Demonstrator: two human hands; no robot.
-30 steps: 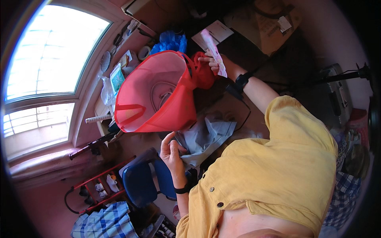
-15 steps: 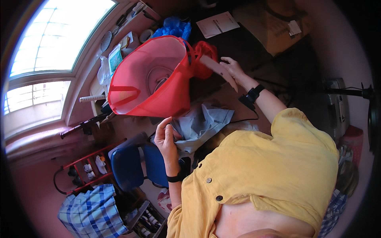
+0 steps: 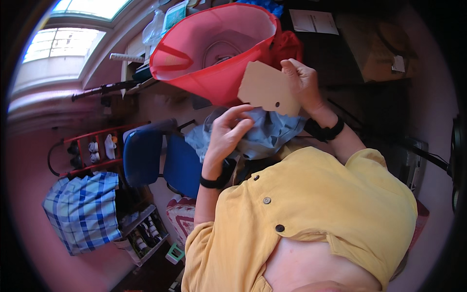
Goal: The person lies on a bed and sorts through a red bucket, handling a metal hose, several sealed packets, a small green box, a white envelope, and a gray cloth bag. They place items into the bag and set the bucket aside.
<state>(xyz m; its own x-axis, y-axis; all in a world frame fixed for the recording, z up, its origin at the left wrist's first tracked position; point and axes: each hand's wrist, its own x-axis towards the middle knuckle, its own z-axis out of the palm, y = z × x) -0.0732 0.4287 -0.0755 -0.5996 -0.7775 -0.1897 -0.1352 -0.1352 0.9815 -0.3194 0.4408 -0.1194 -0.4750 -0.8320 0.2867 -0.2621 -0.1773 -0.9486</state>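
Observation:
My right hand [image 3: 307,85] grips a flat beige piece of cardboard [image 3: 266,90] by its right edge, thumb on top. The card has an uneven edge and a small dark hole, and its broad face is turned up. Just below its lower left edge is my left hand [image 3: 227,134], fingers loosely bent and apart, with nothing in it; whether the fingertips touch the card I cannot tell. Behind the card a large red bag [image 3: 214,46] gapes, its pale inside showing a looped cord or wire. A crumpled grey-blue plastic bag [image 3: 265,138] lies beneath my hands.
A blue chair [image 3: 182,165] stands to the left, near a red shoe rack [image 3: 92,151] and a blue checked cloth [image 3: 85,209]. A white sheet of paper [image 3: 314,22] and a cardboard box [image 3: 384,53] are on the dark surface at the far right.
The card, seen nearly edge-on before, is turned broad face up and has come closer to my left hand. My view has shifted, so the red bag sits higher in it.

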